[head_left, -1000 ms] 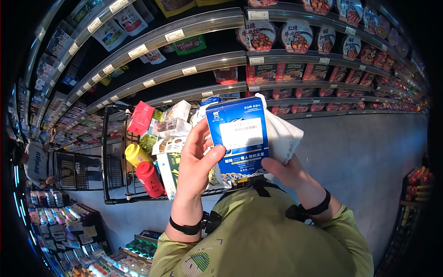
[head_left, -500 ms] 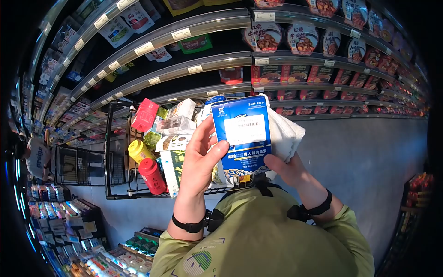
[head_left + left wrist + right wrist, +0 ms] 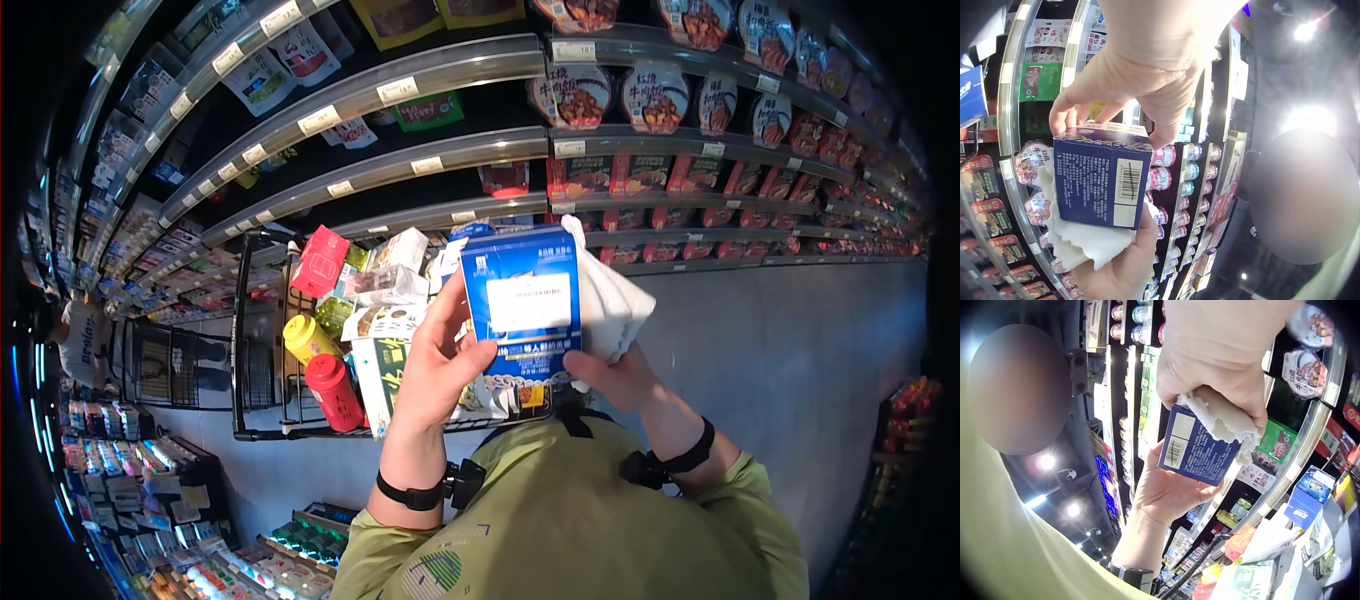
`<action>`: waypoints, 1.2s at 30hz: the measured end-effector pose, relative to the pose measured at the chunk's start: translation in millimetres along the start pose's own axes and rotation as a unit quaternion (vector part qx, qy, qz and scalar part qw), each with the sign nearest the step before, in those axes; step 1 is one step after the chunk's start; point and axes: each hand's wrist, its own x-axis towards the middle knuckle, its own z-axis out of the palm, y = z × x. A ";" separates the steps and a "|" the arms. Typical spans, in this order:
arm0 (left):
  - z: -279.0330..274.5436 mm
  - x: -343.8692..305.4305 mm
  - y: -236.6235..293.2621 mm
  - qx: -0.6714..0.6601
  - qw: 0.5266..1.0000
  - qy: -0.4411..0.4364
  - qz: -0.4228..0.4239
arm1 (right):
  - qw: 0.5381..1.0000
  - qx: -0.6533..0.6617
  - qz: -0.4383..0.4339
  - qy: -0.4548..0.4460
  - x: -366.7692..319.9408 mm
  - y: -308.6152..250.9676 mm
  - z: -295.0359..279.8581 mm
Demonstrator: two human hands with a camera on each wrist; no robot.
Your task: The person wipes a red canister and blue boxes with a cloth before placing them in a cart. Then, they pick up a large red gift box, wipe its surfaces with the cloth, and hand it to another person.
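Both hands hold a blue box point(image 3: 522, 300) with a white label, in front of the body in the head view. The left hand point(image 3: 432, 365) grips its left side, thumb on the face. My right hand point(image 3: 618, 375) pinches the lower right corner and also holds a folded white cloth point(image 3: 612, 300) against the box's right side. In the left wrist view the box point(image 3: 1099, 181) shows a side with a barcode, and the cloth point(image 3: 1088, 240) lies behind it. The right wrist view shows the right hand point(image 3: 1216, 369) over the cloth point(image 3: 1219, 419) and the box point(image 3: 1200, 447).
Beyond the box stands a black wire cart point(image 3: 240, 340) with a yellow-lidded container point(image 3: 308, 340), a red container point(image 3: 335, 392) and several packets. Shelves of packaged food point(image 3: 655, 98) curve across the top. At the far left a person point(image 3: 85, 340) stands near another cart point(image 3: 190, 365).
The box has tilted slightly and sits a little lower in the head view. Both hands keep their hold on it. The cart and shelves have shifted slightly in view.
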 end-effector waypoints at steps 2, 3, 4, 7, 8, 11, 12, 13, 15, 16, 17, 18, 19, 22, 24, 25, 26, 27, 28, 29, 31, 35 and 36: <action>0.9 -2.2 0.3 -0.006 1.000 -0.007 0.006 | 1.000 0.005 -0.009 -0.015 -1.4 1.3 0.6; -0.3 0.1 1.5 0.006 0.999 -0.033 0.016 | 0.996 -0.060 -0.048 -0.032 1.1 2.4 -3.2; 0.0 0.6 6.0 0.039 0.998 -0.051 0.016 | 0.987 -0.126 -0.087 -0.049 3.6 5.3 -8.2; 0.9 -0.5 6.9 0.097 0.988 -0.100 0.066 | 0.967 -0.220 -0.105 -0.071 2.3 13.7 -16.8; 2.7 -0.7 7.5 0.097 0.988 -0.101 0.065 | 0.931 -0.320 -0.146 -0.095 4.7 15.6 -20.2; 4.2 -0.1 5.9 0.111 0.984 -0.106 0.090 | 0.905 -0.351 -0.210 -0.115 9.8 8.5 -21.2; 4.7 0.1 6.0 0.111 0.984 -0.107 0.089 | 0.905 -0.351 -0.210 -0.113 9.7 7.2 -21.7; 5.5 0.0 6.9 0.116 0.984 -0.097 0.094 | 0.930 -0.308 -0.173 -0.104 9.1 6.2 -22.5; 3.1 1.5 3.4 0.135 0.981 -0.082 0.108 | 0.980 -0.170 -0.072 -0.067 6.2 5.1 -22.2; 0.9 1.5 -1.1 0.106 0.989 -0.069 0.076 | 0.984 -0.149 -0.085 -0.046 7.0 2.6 -18.8; -1.2 2.0 -3.9 0.106 0.990 -0.061 0.064 | 0.995 -0.086 -0.039 -0.036 7.8 -5.6 -16.4; -2.5 2.3 -5.6 0.106 0.992 -0.053 0.053 | 0.999 -0.023 0.006 -0.025 9.3 -12.5 -14.8; -2.1 2.4 -5.6 0.104 0.992 -0.053 0.045 | 1.000 -0.006 -0.017 -0.019 12.7 -13.1 -15.5; 2.5 3.6 -8.5 0.084 0.995 -0.033 0.038 | 0.999 0.049 -0.009 -0.009 18.4 -16.7 -15.3; 10.9 3.9 -4.4 0.072 0.997 -0.029 0.027 | 0.999 0.045 0.019 0.000 18.4 -19.4 -12.6; 17.6 2.8 -0.4 0.156 0.987 0.023 0.037 | 0.999 0.035 -0.017 0.017 19.8 -18.1 -8.8; 21.4 2.1 2.4 0.238 0.967 0.075 0.047 | 0.998 0.026 -0.053 0.033 20.4 -17.9 -4.8; 20.4 3.1 0.6 0.184 0.982 0.031 0.031 | 0.996 -0.040 -0.071 0.039 20.4 -21.3 -1.1; 28.0 -0.7 5.3 0.142 0.989 -0.004 0.036 | 0.996 -0.038 -0.072 0.036 19.0 -23.4 1.3; 28.2 0.4 2.5 0.158 0.985 0.004 0.062 | 0.996 -0.033 -0.064 0.048 17.8 -24.7 3.9; 22.5 6.3 -4.6 0.115 0.990 0.027 0.076 | 0.993 -0.014 -0.095 0.061 17.8 -22.8 6.8; 9.5 6.8 -10.1 -0.057 0.998 0.027 0.008 | 0.984 -0.002 -0.087 0.158 15.3 -19.1 -1.8; 7.4 6.1 -12.1 -0.112 0.993 0.017 -0.015 | 0.984 -0.001 -0.087 0.157 18.0 -21.1 -4.1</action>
